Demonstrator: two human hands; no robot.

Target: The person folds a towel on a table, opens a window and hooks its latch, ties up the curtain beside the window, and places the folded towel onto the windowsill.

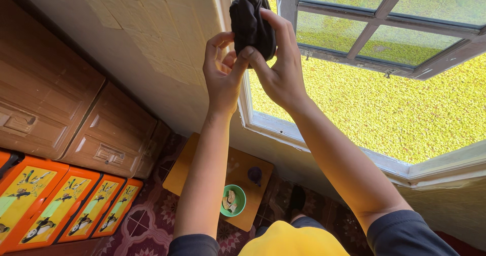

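My yellow lap (293, 243) sits below the window (354, 33). Both hands, left (223, 76) and right (281, 66), squeeze the dark cloth (250, 20) beside it; I should grip tight.

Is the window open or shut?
Open. The window sash swings outward from its frame, and green ground shows straight through the gap beside both hands bunching the dark cloth.
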